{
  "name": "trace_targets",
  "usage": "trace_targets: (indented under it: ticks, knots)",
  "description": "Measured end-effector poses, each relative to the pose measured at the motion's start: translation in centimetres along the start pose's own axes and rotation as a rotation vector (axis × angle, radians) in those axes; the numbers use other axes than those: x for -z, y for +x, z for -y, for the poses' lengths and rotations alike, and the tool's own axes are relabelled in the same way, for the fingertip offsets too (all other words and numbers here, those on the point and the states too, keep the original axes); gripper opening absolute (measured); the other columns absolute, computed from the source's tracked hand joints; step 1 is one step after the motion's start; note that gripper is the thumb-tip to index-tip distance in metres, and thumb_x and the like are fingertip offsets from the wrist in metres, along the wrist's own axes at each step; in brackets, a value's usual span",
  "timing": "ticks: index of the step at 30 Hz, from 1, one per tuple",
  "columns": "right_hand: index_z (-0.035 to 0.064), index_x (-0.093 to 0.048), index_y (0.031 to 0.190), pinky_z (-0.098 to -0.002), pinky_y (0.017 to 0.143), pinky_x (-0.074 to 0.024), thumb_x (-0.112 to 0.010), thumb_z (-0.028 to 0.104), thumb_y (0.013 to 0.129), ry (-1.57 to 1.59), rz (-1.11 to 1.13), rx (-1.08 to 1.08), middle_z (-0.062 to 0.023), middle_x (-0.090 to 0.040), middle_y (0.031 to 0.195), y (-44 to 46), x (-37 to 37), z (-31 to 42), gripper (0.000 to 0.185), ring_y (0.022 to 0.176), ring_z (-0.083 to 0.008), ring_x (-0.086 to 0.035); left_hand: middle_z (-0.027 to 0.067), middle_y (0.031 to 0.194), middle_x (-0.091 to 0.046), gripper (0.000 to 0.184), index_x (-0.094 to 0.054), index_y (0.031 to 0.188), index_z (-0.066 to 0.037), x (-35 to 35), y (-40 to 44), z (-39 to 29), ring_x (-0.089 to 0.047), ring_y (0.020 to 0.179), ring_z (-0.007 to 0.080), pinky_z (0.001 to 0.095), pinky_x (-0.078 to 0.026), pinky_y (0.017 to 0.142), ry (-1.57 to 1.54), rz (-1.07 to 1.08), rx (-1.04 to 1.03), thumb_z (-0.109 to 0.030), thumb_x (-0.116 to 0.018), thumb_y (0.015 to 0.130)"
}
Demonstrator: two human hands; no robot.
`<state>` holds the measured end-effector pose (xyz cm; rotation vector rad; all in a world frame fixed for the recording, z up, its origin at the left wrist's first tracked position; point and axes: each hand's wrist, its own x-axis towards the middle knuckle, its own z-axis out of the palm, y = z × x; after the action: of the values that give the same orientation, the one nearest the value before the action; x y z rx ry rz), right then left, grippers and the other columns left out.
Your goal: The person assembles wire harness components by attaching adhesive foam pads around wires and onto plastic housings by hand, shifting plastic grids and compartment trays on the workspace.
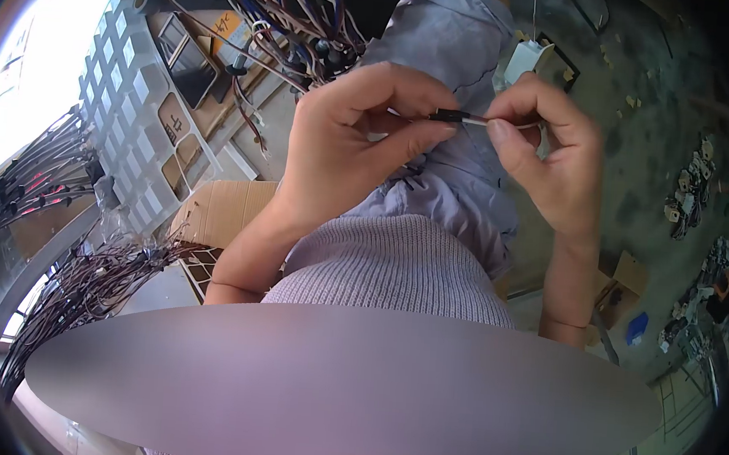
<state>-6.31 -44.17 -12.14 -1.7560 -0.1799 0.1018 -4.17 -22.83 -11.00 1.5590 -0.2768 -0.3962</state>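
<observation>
Above my lap, my left hand (358, 138) pinches a small black connector-like piece (446, 115) between thumb and index finger. From its right end runs a thin pale wire (476, 121), which the thumb and fingertips of my right hand (552, 148) grip. The wire's far end is hidden in the right hand. Whether the black piece is a plug housing or a sleeve, I cannot tell. Just beyond my left hand lies a bundle of brown, blue and white wires (291, 7), with dark connectors among them.
Wire harnesses (116, 273) hang in a large bunch at the left, beside a perforated grey panel (118, 66). A cardboard piece (226, 209) is near my left forearm. On the floor at right are a small carton (623, 284), a blue object (637, 329) and heaped parts (690, 195).
</observation>
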Motion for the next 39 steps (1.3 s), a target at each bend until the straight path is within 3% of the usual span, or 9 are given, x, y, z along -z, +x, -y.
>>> trace_targets:
  ticks: [19,22,25,28,32,35,39]
  knots:
    - [0.0052,-0.067,0.082,-0.0221,0.058,-0.0323,-0.068,0.01,0.084,0.007,-0.011,-0.004,0.0045,-0.058,0.073,-0.3,-0.2,-0.1,0.005,0.066,-0.004,-0.047,0.0105,0.09,-0.067,0.024,-0.063,0.096,0.006,0.3,-0.2,0.5,-0.068,0.081,0.0134,0.0253,-0.058,0.074,-0.01,-0.006,-0.007,0.013,-0.074,0.075]
    - [0.0045,-0.067,0.083,-0.0224,0.058,-0.032,-0.069,0.009,0.082,0.033,-0.013,0.0,0.003,-0.058,0.074,-0.3,0.0,0.1,0.005,0.068,-0.0049,-0.048,0.0144,0.09,-0.066,0.027,-0.058,0.108,0.008,0.6,-0.1,1.2,-0.068,0.081,0.0155,0.0267,-0.059,0.073,0.054,0.064,-0.094,-0.002,-0.07,0.086]
    - [0.0019,-0.065,0.084,-0.0213,0.06,-0.0321,-0.068,0.006,0.083,0.064,0.072,0.042,0.0016,-0.055,0.077,0.0,0.7,1.4,0.005,0.069,-0.0057,-0.046,0.0215,0.082,-0.065,0.063,-0.038,0.133,0.011,-0.7,-0.2,0.6,-0.069,0.07,0.0198,0.0274,-0.06,0.062,-0.451,0.161,0.156,-0.042,-0.047,0.101]
    - [0.001,-0.064,0.084,-0.0211,0.06,-0.0319,-0.068,0.003,0.081,-0.064,0.108,0.101,0.0008,-0.054,0.076,0.5,0.2,2.6,0.005,0.068,-0.0063,-0.045,0.0275,0.073,-0.062,0.097,-0.008,0.145,0.011,-0.2,0.1,0.9,-0.066,0.054,0.0236,0.0277,-0.058,0.047,-1.037,0.568,0.391,-0.071,-0.011,0.093]
    - [0.0019,-0.064,0.082,-0.0214,0.058,-0.0314,-0.068,0.001,0.078,-0.225,0.036,0.105,0.0004,-0.054,0.074,0.6,-0.7,3.3,0.006,0.065,-0.0066,-0.045,0.0277,0.064,-0.059,0.113,-0.007,0.15,0.005,-0.4,0.1,1.7,-0.059,0.042,0.0254,0.0265,-0.048,0.034,-1.392,0.654,0.377,-0.084,-0.001,0.081]
    - [0.0019,-0.063,0.081,-0.0212,0.057,-0.0311,-0.068,0.001,0.078,-0.277,0.039,0.112,0.0004,-0.054,0.074,0.6,-0.7,3.9,0.005,0.063,-0.0061,-0.045,0.0257,0.06,-0.058,0.116,-0.004,0.15,0.005,-0.3,0.0,2.1,-0.055,0.037,0.0216,0.025,-0.047,0.034,-1.432,0.706,0.355,-0.086,-0.003,0.079]
    - [0.0009,-0.063,0.081,-0.0208,0.056,-0.0312,-0.067,-0.001,0.078,-0.257,0.033,0.103,-0.0003,-0.055,0.075,0.5,-0.8,4.2,0.006,0.064,-0.006,-0.045,0.0217,0.058,-0.059,0.112,0.01,0.147,0.008,-0.4,0.2,2.5,-0.059,0.041,0.0192,0.022,-0.048,0.034,-1.436,0.775,0.285,-0.083,-0.007,0.083]
